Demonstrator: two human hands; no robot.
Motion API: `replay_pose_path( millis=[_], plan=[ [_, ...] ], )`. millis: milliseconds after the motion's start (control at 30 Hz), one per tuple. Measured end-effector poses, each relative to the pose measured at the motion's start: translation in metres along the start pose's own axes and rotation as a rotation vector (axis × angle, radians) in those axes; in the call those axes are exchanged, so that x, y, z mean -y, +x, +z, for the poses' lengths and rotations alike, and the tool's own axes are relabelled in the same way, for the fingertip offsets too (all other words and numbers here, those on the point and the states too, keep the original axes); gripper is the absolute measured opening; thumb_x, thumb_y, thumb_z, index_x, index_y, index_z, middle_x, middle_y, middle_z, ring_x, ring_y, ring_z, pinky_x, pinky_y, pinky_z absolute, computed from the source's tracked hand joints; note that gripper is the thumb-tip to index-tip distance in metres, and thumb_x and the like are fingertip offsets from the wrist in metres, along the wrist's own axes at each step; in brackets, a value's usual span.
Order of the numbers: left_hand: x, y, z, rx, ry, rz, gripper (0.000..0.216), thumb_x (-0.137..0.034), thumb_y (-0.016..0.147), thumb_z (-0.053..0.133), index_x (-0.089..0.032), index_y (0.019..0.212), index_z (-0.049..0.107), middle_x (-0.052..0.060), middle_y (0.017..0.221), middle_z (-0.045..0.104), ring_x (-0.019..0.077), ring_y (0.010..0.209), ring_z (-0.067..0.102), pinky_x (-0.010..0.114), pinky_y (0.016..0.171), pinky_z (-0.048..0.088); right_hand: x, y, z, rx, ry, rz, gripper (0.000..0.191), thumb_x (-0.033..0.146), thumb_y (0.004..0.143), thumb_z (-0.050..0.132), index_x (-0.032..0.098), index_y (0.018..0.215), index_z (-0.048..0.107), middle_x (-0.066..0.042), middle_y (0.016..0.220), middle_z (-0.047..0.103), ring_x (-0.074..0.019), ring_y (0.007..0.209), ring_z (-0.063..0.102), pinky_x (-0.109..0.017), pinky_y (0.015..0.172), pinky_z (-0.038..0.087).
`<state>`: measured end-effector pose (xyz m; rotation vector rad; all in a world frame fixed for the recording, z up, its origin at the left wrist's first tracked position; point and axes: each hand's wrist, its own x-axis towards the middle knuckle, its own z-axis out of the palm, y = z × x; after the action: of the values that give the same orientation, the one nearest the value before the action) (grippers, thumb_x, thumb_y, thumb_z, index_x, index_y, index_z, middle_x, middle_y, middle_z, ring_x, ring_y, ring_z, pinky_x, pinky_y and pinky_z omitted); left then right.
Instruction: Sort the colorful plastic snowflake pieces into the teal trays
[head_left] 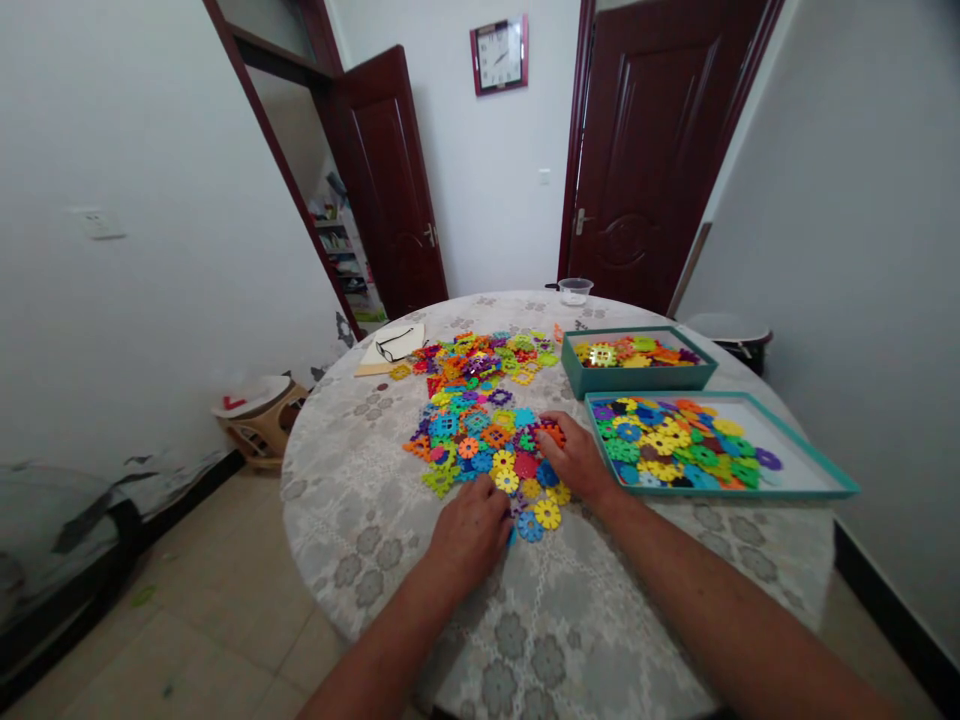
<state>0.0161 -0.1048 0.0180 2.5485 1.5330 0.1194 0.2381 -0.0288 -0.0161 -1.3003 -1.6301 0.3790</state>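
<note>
Head view: a heap of flower-shaped and square plastic interlocking pieces (469, 448) is being supported by a patterned tablecloth (360, 500) on a round table, with a denser cluster farther back. The heap's near edge is being partly covered by the left hand (469, 525), its fingers being bent downward beside a yellow flower-shaped piece (506, 480); whether anything is being gripped by them cannot be told. On the heap's right side, purple and orange pieces are being touched by the right hand (574, 455), whose fingers are being curved over them; whether one is being pinched cannot be told. Between the hands, a red disc (526, 466) is being surrounded by blue and yellow pieces. To the right, more pieces are being held in a shallow teal-rimmed lid (802, 455), and others in a deeper teal box (637, 378) just behind it. At the table's far left, black-framed eyeglasses (385, 352) are being borne by a cream notepad (375, 367). Near the far edge, a clear plastic bowl (575, 291) is being held up by the cloth.
</note>
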Motion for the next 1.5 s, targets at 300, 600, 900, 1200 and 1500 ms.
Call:
replay_pose_path(
  millis=[300,600,900,1200,1500],
  plan=[
    [0.006,-0.001,0.011,-0.063,-0.034,0.067,0.012,-0.023,0.096,0.056,-0.02,0.106,0.062,0.011,0.125,0.059,0.0256,0.113,0.056,0.04,0.101,0.047,-0.001,-0.002,0.001,0.012,-0.01,0.019,0.031,0.037,0.093,0.054,0.021,0.117,0.064,-0.009,0.112,0.072,-0.0259,0.102,0.068,-0.04,0.095,0.052],
    [0.006,0.013,0.009,-0.006,-0.073,0.038,0.011,-0.023,0.093,0.061,-0.02,0.103,0.064,0.012,0.13,0.059,0.0278,0.116,0.056,0.041,0.098,0.049,0.003,-0.002,-0.001,0.026,0.019,0.055,0.03,0.039,0.093,0.055,0.02,0.114,0.065,-0.008,0.108,0.072,-0.0258,0.1,0.067,-0.039,0.093,0.051],
    [0.025,-0.002,-0.017,-0.033,-0.826,0.025,0.033,-0.047,0.104,0.043,-0.021,0.093,0.059,0.005,0.093,0.061,0.0176,0.081,0.059,0.032,0.075,0.053,0.008,0.0,-0.006,-0.006,0.141,0.158,0.023,0.041,0.089,0.057,0.022,0.101,0.064,-0.002,0.09,0.069,-0.022,0.083,0.064,-0.033,0.079,0.049],
    [0.021,0.015,-0.009,-0.087,-1.332,-0.211,0.057,-0.069,0.095,0.051,-0.018,0.113,0.067,0.012,0.117,0.068,0.0237,0.105,0.064,0.027,0.066,0.053,0.011,-0.001,-0.005,0.233,0.499,0.218,0.022,0.039,0.085,0.059,0.021,0.096,0.067,0.0,0.084,0.067,-0.0203,0.079,0.062,-0.03,0.071,0.052],
    [0.013,0.044,-0.007,-0.182,-0.873,-0.131,0.041,-0.055,0.102,0.041,-0.02,0.095,0.061,0.003,0.087,0.066,0.0195,0.082,0.062,0.032,0.07,0.053,0.028,-0.003,-0.002,0.229,0.443,0.162,0.02,0.034,0.083,0.064,0.023,0.1,0.066,0.0,0.092,0.069,-0.0204,0.086,0.064,-0.032,0.08,0.053]
  ],
)
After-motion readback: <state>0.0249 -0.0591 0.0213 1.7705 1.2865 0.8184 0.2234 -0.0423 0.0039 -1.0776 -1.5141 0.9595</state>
